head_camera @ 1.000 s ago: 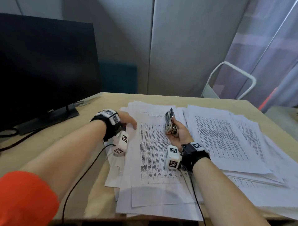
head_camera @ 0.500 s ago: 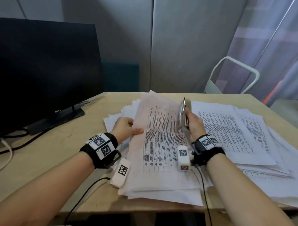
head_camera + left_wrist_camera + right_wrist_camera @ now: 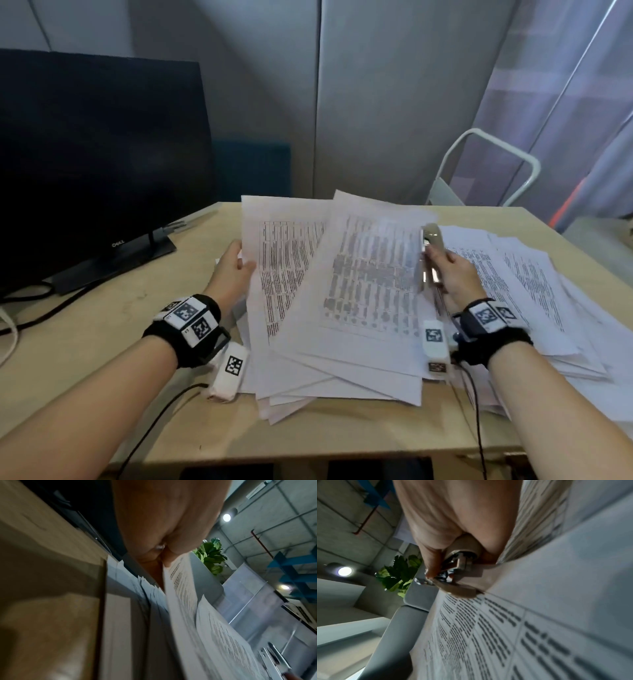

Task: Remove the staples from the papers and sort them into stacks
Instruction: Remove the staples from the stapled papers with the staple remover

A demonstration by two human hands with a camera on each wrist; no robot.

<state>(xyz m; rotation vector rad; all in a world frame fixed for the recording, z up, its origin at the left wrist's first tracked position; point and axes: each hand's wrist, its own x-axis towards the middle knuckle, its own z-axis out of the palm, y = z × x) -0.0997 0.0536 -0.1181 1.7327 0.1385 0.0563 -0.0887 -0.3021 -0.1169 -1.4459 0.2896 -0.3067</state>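
Observation:
My left hand [image 3: 236,265] pinches the left edge of a printed sheet [image 3: 281,260] and holds it tilted up off the middle pile [image 3: 325,380]. The same pinch shows in the left wrist view, thumb and fingers [image 3: 164,550] on the sheet's edge [image 3: 181,574]. A second printed sheet [image 3: 370,274] lies fanned to its right, raised at the far end. My right hand [image 3: 445,270] grips a beige and metal staple remover [image 3: 430,257] at that sheet's right edge. In the right wrist view the staple remover [image 3: 462,561] sits in my curled fingers above the paper [image 3: 505,635].
A broad stack of printed papers [image 3: 534,291] covers the right side of the wooden desk [image 3: 102,325]. A dark monitor [image 3: 99,164] stands at the left with cables [image 3: 20,308] beside it. A white chair frame [image 3: 486,164] stands beyond the desk's far edge.
Both hands rose from the pile. The left hand took a sheet by its edge and lifted it left, away from the second sheet. The right hand kept the staple remover.

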